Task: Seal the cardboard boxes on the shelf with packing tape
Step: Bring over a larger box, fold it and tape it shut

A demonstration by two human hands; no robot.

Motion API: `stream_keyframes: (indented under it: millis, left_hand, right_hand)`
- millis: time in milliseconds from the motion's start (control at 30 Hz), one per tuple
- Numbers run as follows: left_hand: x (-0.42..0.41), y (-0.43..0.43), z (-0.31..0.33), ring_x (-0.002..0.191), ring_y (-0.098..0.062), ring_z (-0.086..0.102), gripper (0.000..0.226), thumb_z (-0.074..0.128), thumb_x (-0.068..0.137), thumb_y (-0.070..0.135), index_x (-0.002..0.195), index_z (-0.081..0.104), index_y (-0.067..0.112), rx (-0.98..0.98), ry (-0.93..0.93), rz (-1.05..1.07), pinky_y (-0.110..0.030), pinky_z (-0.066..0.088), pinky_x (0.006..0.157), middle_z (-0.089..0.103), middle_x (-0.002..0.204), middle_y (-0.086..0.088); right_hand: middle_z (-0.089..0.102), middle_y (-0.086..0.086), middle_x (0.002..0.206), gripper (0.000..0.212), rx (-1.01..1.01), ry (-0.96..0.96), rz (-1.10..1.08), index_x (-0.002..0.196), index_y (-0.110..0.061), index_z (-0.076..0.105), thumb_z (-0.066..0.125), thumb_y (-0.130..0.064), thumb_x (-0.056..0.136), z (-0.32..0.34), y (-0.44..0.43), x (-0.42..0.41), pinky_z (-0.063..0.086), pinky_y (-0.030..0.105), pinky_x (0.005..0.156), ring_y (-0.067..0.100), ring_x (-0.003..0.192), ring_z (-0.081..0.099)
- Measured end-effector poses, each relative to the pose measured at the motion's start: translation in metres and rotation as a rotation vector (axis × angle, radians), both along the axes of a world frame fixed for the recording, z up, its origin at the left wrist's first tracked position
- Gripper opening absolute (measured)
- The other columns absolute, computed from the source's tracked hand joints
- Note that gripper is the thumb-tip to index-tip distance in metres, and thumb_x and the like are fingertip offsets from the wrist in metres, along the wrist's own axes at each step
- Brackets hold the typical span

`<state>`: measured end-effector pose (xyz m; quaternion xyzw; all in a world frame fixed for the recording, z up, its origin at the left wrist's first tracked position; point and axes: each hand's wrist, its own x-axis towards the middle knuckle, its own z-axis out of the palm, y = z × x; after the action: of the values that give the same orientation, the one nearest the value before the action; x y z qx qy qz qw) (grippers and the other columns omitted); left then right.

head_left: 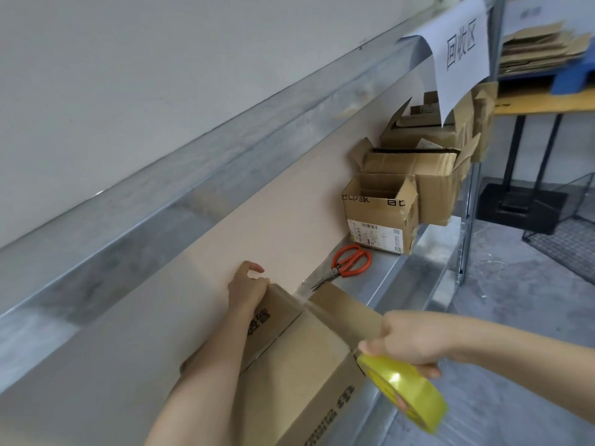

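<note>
Box (306, 365) under left hand (246, 289) gripping its far edge, right hand (415, 339) gripping tape roll (409, 391) beside it

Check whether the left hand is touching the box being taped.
Touching. The head view shows the left hand gripping the far top edge of the cardboard box, no gap visible.

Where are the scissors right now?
In the head view, right of centre: the orange-handled scissors lie on the metal shelf, between the box being taped and the small open box with the shipping label.
</note>
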<state>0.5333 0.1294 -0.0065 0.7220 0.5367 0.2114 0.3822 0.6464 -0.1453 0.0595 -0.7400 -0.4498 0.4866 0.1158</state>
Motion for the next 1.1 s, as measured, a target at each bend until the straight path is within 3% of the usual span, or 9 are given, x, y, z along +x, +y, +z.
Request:
stream_keyframes:
  millis: [267,433,500,667,733,800,900,1000,1100]
  left_hand:
    - [-0.001,0.004,-0.006,0.076,-0.017,0.051,0.022,0.054,0.086,0.008,0.103,0.05,0.021,0.001,0.059,-0.051,-0.028,0.041,0.058,0.052,0.091,-0.003]
    - [-0.001,0.004,-0.008,0.082,-0.025,0.057,0.032,0.044,0.081,0.006,0.104,0.05,0.028,0.008,0.146,-0.081,-0.037,0.05,0.076,0.057,0.089,-0.005]
    - [-0.002,0.005,-0.01,0.082,-0.024,0.058,0.031,0.046,0.081,0.007,0.103,0.051,0.029,0.015,0.143,-0.075,-0.037,0.051,0.076,0.058,0.088,-0.005]
    - [-0.002,-0.001,-0.012,0.083,-0.018,0.064,0.003,0.062,0.09,0.017,0.091,0.06,0.017,0.257,-0.113,0.013,-0.024,0.044,0.071,0.067,0.085,0.001]
    - [-0.003,-0.005,-0.008,0.078,-0.009,0.063,0.013,0.06,0.093,0.02,0.083,0.064,0.014,0.297,-0.213,-0.05,-0.02,0.045,0.072,0.068,0.078,0.006]
    - [-0.005,-0.006,-0.006,0.074,-0.002,0.062,0.03,0.057,0.095,0.031,0.073,0.068,0.012,0.256,-0.16,-0.16,-0.013,0.043,0.069,0.069,0.072,0.008]
    - [-0.004,-0.005,-0.011,0.073,0.001,0.062,0.04,0.06,0.091,0.041,0.061,0.072,0.019,0.255,-0.026,-0.302,-0.016,0.044,0.073,0.071,0.069,0.011]
    - [0.0,0.002,-0.018,0.07,-0.005,0.062,0.04,0.062,0.088,0.046,0.058,0.069,0.02,0.4,0.065,-0.382,-0.028,0.049,0.075,0.069,0.067,0.009]
    - [0.005,0.01,-0.025,0.063,-0.014,0.056,0.066,0.044,0.084,0.068,0.055,0.062,0.012,0.646,0.264,-0.43,-0.036,0.047,0.064,0.063,0.059,0.003]
  right_hand:
    - [0.047,-0.006,0.03,0.049,-0.075,-0.019,0.005,0.066,-0.011,0.042,0.035,-0.046,0.1,-0.029,0.001,-0.007,0.04,0.023,0.053,0.004,0.029,0.044]
    - [0.046,-0.003,0.03,0.049,-0.103,-0.044,-0.006,0.067,-0.013,0.042,0.04,-0.052,0.096,-0.038,0.002,-0.004,0.042,0.025,0.057,0.012,0.04,0.046]
    - [0.047,-0.003,0.031,0.047,-0.105,-0.036,-0.023,0.068,-0.014,0.039,0.041,-0.053,0.095,-0.04,0.001,-0.004,0.042,0.026,0.059,0.014,0.041,0.045]
    - [0.057,-0.006,0.041,0.047,-0.08,0.034,-0.008,0.067,-0.015,0.047,0.038,-0.049,0.098,-0.034,0.002,0.0,0.039,0.025,0.055,0.006,0.035,0.047]
    - [0.059,-0.008,0.042,0.047,-0.075,0.056,0.016,0.065,-0.015,0.048,0.037,-0.045,0.099,-0.03,0.003,0.0,0.037,0.027,0.056,0.004,0.035,0.047]
    - [0.055,-0.008,0.038,0.048,-0.086,0.031,0.034,0.064,-0.014,0.046,0.035,-0.044,0.1,-0.027,0.003,-0.001,0.036,0.028,0.058,0.004,0.032,0.044]
    - [0.058,-0.008,0.042,0.051,-0.091,0.031,0.051,0.067,-0.011,0.05,0.034,-0.045,0.101,-0.028,0.004,-0.001,0.038,0.029,0.062,0.005,0.033,0.045]
    - [0.063,-0.008,0.052,0.05,-0.062,0.067,0.038,0.067,-0.011,0.051,0.034,-0.044,0.101,-0.028,0.004,0.001,0.037,0.026,0.056,0.006,0.033,0.046]
    - [0.062,-0.009,0.05,0.053,-0.022,0.091,0.022,0.063,-0.012,0.051,0.034,-0.044,0.102,-0.029,0.004,0.0,0.038,0.024,0.054,0.006,0.032,0.043]
